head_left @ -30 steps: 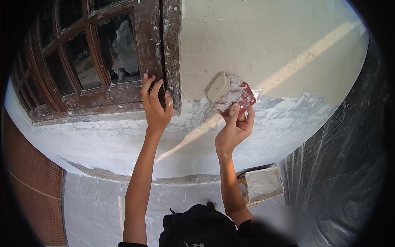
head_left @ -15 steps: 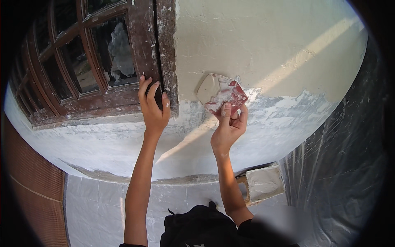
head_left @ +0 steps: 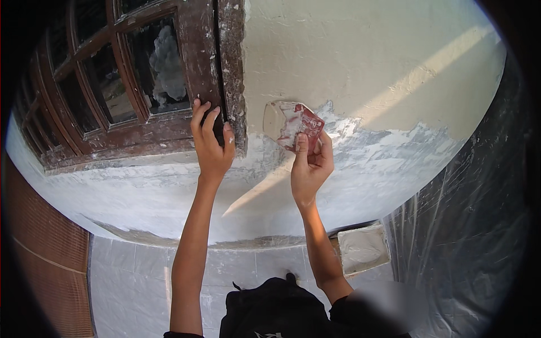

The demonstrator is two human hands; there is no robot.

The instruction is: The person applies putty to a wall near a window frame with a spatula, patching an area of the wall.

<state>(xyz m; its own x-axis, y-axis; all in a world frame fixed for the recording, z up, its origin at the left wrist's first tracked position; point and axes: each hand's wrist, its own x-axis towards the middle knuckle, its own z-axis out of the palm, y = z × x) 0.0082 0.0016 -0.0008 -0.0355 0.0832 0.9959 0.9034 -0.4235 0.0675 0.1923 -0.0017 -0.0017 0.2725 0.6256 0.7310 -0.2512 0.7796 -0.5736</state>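
Observation:
My right hand (head_left: 311,172) pinches a flat putty spreader (head_left: 310,120), thumb in front and fingers behind. The spreader has a red grip and a pale blade, smeared with white putty. It is held at the wall (head_left: 338,62), just right of the window; whether its edge touches the surface I cannot tell. Fresh white-grey putty (head_left: 389,143) covers the wall's lower part in a ragged band, with cream paint above. My left hand (head_left: 214,152) is open, its spread fingertips resting on the lower corner of the brown wooden window frame (head_left: 194,62).
A square tub of white putty (head_left: 363,249) stands on the grey tiled floor (head_left: 225,265) at lower right. Dark plastic sheeting (head_left: 451,248) hangs on the right. A brown ribbed panel (head_left: 48,248) is at the left. Dark glass panes (head_left: 163,65) fill the window.
My right hand has shifted the spreader slightly left and turned it a little. My left hand stays at the window frame.

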